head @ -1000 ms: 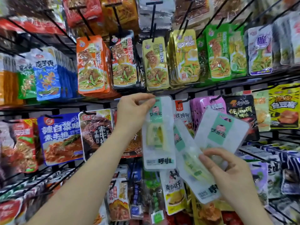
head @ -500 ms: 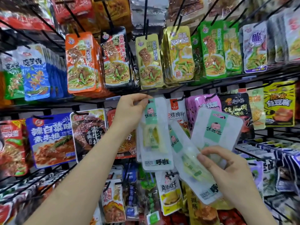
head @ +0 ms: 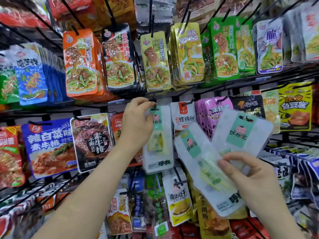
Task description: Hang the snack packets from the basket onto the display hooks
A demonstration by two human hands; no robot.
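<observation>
Crowded display rails (head: 96,106) of hanging snacks fill our view; near centre, our left hand (head: 138,118) pinches the top of a white packet (head: 160,144) at its hook (head: 154,100), a hanging we judge almost complete; at four o'clock our right hand (head: 250,178) grips two more packets (head: 241,135), unhung; basket unseen.

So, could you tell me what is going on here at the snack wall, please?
A person is hanging up snacks. The left hand pinches the top of a white packet right at a hook in the middle row. Whether the packet is threaded on yet is hard to tell. The right hand holds two spare packets of the same kind, fanned out, seemingly ready to go next.
</observation>
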